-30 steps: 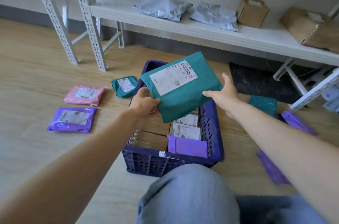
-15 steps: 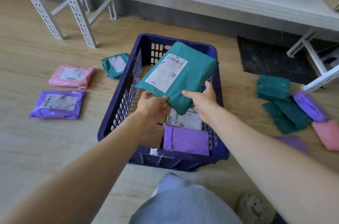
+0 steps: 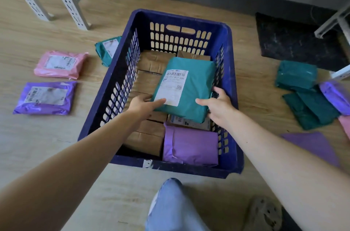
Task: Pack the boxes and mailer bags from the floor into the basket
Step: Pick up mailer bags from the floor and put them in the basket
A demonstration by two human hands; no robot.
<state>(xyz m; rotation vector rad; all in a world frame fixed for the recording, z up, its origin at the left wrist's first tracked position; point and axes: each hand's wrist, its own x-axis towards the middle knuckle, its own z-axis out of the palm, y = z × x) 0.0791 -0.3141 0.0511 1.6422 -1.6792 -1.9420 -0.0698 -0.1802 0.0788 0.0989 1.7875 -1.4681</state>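
The teal mailer bag (image 3: pixel 186 87) sits inside the blue basket (image 3: pixel 229 41), on the 3 o'clock side, resting on or just above the brown boxes (image 3: pixel 149 64) that line the bottom. The left hand (image 3: pixel 144 105) grasps its corner at 7 o'clock, thumb on top over the white label; the fingers below are hidden. The right hand (image 3: pixel 217 106) grasps the 5 o'clock corner, thumb on top and fingers wrapped along the 3 o'clock edge.

The bag looks soft, plump and light, a plastic film skin over padded contents. It should sag if held by one end and the film is likely slick, so a two-corner hold like this one, or a flat palm beneath, suits it best. It does not look fragile.

Its long axis runs from about 6 o'clock to 12 o'clock, leaning slightly toward 1 o'clock. The label faces up, with the barcode at the far end.

A purple mailer bag (image 3: pixel 191 147) lies in the basket at 6 o'clock. More wait on the floor (image 3: pixel 56 145): a pink bag (image 3: pixel 60 64) and a purple bag (image 3: pixel 45 97) at 9 o'clock, and a teal pile (image 3: pixel 303 94) at 3 o'clock.
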